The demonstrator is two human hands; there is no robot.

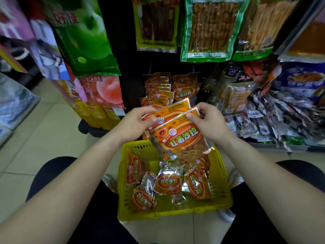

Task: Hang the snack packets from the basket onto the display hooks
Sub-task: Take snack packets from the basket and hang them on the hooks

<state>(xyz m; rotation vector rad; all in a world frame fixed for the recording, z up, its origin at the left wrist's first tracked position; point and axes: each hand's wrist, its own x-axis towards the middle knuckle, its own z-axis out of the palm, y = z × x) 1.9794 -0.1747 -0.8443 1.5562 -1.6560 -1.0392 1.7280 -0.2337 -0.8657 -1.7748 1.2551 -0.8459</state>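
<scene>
left hand [139,120]: gripping the left end of the rear packet [169,110], thumb on its printed face, fingers behind.
right hand [209,122]: pinching the top right corner of the front packet [181,138], thumb on the silver header strip.
held pair: two orange packets, overlapped and tilted, headers toward 12 o'clock, raised just above the basket's far rim.
basket [224,184]: yellow, on the floor [52,138] at 6 o'clock from the hands; more loose packets [168,183] lying in it at odd angles.
display: same orange packets hanging at 12 o'clock from the hands, left column [158,88] fuller, right column [184,87] shorter.
hooks: mostly hidden behind the hung packets; tips not clear to see.
step in hand: probably parting the pair and squaring one up for hanging.
doing it well: slide the two apart first, so only one goes on at a time; keep the pinch on the header strip beside the hang hole, not on the filled belly; match the facing of the hung ones; line the hole up with the hook tip at 12 o'clock, then push straight back until seated against the last packet.
which hook: right column looks the likelier one, seeming to have more room, though not certain from here.
risk: slick foil, so the spare packet apt to slip back into the basket; a thumb may cover the hole.
progress: seemingly well along, with a fair handful yet to hang.
</scene>
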